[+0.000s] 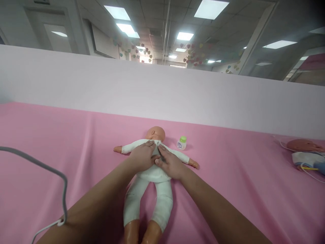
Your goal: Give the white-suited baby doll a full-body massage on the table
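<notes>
A baby doll in a white suit lies stretched out on the pink sheet, arms spread and head pointing away from me. My left hand rests flat on the left part of its upper back or chest; which side faces up is hard to tell. On the right part lies my right hand, fingers extended toward the neck. The two thumbs almost meet at the middle of the body. Neither hand grips anything. A small clear bottle with a green cap stands just beyond the doll's right-hand arm in the view.
At the far right lies another doll with thin tubing and a blue and white cloth. A grey cable arcs in from the left, over my forearm. Behind the sheet rises a low white wall with glass above it.
</notes>
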{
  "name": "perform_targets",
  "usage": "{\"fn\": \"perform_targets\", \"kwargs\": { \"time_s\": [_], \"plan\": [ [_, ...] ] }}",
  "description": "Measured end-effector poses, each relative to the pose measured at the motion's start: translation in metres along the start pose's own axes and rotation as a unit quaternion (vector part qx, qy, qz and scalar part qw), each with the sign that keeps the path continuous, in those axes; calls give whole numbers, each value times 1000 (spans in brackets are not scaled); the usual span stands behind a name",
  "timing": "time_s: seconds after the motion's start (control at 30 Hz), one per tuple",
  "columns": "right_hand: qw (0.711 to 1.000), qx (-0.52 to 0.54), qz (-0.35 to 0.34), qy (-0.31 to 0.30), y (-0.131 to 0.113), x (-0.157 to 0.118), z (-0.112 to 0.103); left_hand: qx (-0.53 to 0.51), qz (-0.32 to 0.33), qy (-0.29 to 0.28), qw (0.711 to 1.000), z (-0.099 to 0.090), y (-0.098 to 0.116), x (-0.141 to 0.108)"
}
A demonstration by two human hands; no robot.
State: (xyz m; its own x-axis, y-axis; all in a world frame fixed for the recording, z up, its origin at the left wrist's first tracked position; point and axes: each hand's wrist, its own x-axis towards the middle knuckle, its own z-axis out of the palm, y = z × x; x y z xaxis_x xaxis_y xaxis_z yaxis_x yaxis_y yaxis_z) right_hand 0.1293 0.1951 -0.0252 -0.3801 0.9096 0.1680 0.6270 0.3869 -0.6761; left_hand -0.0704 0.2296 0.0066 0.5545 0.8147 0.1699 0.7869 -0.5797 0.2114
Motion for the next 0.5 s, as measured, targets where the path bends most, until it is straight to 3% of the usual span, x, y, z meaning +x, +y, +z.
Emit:
{"fn": "perform_targets", "kwargs": {
  "time_s": [0.13, 0.3, 0.4, 0.5],
  "plan": [
    [999, -12, 21, 34, 3, 16, -6, 0, -1, 25, 1000, -7, -1, 14],
    [999, -13, 31, 32, 12, 25, 4, -18, 19, 41, 999, 10, -7, 18],
    [999, -21, 24, 24, 12, 22, 8, -17, 14, 33, 999, 14, -8, 14],
    [999, -14, 33, 32, 8, 21, 4, -11, -6, 12, 1000, 6, -7, 15]
  ]
}}
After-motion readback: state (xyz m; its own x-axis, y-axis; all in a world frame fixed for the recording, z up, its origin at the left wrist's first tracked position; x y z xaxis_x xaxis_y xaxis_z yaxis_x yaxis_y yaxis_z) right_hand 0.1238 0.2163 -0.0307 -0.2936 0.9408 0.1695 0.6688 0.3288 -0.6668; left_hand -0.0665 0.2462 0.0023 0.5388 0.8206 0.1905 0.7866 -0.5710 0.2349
